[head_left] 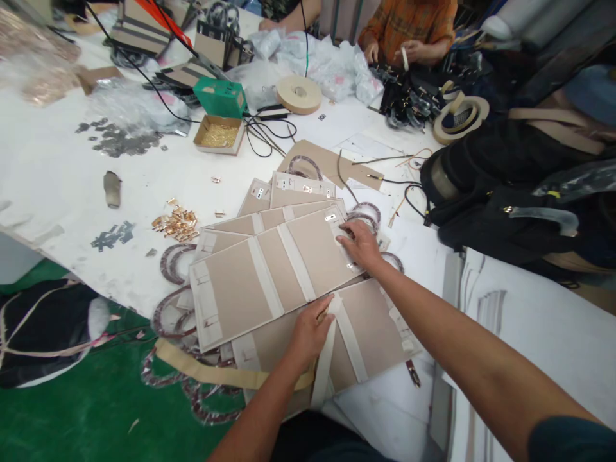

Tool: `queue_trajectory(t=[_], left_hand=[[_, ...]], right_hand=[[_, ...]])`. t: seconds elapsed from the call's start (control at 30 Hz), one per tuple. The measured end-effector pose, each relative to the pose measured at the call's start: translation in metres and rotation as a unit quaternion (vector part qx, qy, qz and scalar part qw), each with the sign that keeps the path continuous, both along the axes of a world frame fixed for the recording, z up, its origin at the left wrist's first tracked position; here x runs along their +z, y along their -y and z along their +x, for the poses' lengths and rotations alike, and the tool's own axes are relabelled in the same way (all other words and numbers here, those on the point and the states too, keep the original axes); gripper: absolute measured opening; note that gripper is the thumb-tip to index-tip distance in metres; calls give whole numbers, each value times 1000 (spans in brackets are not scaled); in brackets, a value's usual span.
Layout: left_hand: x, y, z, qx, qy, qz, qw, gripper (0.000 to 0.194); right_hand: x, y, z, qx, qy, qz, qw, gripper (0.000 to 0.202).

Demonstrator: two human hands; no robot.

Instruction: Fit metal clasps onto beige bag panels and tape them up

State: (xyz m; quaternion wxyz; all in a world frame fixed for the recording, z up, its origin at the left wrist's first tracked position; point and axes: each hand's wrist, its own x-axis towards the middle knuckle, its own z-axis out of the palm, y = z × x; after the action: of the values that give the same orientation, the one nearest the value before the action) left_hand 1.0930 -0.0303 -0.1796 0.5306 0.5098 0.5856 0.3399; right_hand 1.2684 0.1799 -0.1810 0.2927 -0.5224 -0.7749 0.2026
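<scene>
"Resting where, that flat beige rectangular panel [280, 266] with pale strips [297, 261]?"
"Slanted atop similar panels [382, 314] on the white tabletop [139, 192]."
"Each grip?"
"Right hand [360, 245]: partly open, fingertips touching the panel's right end. Left hand [310, 330]: curled at its lower edge; I cannot tell what it holds."
"Beyond?"
"Small gold-coloured metal pieces [177, 222], heaped leftward."

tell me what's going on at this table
A person is handling beige panels. The right hand is on the right end of the top panel; the left hand holds a pale strip beside its near edge. More panels lie overlapping underneath. Across the table, another person's hand is above a dark pile.
</scene>
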Motion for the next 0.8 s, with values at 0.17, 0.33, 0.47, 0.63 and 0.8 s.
queue_trajectory(t=[0.17, 0.33, 0.47, 0.63, 0.8], left_hand=[[13, 8, 4, 63, 39, -65, 995, 72], [31, 3, 6, 72, 20, -55, 996, 38], [44, -5, 9, 25, -12, 18, 999, 17], [46, -9, 14, -54, -139, 98, 984, 14], [52, -9, 19, -120, -239, 164, 950, 22]], right_hand=[[14, 7, 0, -70, -78, 3, 994, 20], [62, 67, 13, 60, -98, -59, 992, 24], [86, 118, 19, 252, 8, -104, 962, 18], [101, 131, 22, 257, 209, -68, 941, 18], [92, 127, 30, 208, 178, -98, 957, 12]])
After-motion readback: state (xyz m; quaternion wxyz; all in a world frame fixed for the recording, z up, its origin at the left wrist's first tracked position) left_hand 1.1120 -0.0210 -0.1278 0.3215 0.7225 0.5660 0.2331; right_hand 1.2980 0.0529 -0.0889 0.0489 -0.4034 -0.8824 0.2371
